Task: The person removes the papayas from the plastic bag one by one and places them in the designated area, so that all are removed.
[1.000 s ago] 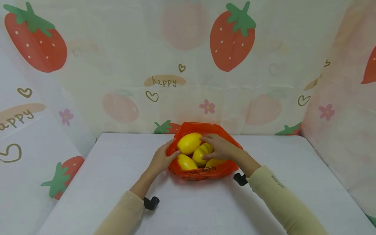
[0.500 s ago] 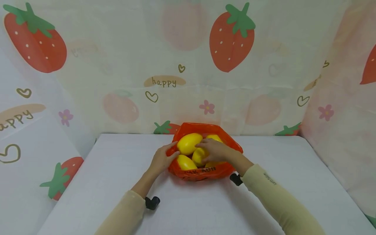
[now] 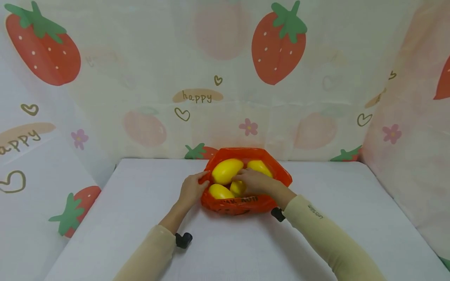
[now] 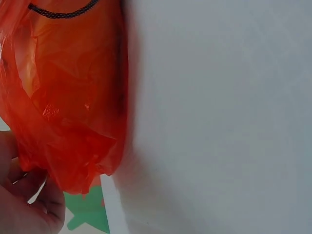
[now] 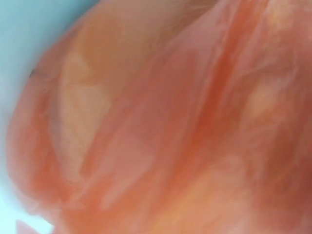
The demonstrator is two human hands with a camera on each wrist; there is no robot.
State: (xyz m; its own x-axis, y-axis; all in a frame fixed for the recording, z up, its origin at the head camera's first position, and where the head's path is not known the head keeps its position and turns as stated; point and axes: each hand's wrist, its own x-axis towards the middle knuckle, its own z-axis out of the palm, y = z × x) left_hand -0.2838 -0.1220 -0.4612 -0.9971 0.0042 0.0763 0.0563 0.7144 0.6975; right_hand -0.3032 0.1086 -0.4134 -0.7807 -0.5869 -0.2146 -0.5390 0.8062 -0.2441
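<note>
An orange-red plastic bag (image 3: 242, 207) with dark lettering lies open on the table and holds several yellow lemons. One smooth lemon (image 3: 227, 171) lies at the back left of the bag, another (image 3: 259, 168) at the back right, and a third (image 3: 220, 191) at the front left. My left hand (image 3: 191, 191) pinches the bag's left rim; the left wrist view shows the fingers (image 4: 48, 200) at the crumpled plastic. Inside the bag my right hand (image 3: 258, 182) curls over the middle lemon (image 3: 238, 188), and its thumb is hidden. The right wrist view is blurred by close plastic (image 5: 161, 126).
The bag stands on a white-covered table (image 3: 225, 249), near its back edge. A strawberry-printed curtain (image 3: 225, 78) hangs behind and at both sides. A black wrist device (image 3: 183, 240) sits on the left wrist, and another (image 3: 278, 214) on the right wrist.
My right hand has moved left and deeper into the bag, closing over the middle lemon and uncovering the back-right one. My left hand has shifted slightly left at the rim.
</note>
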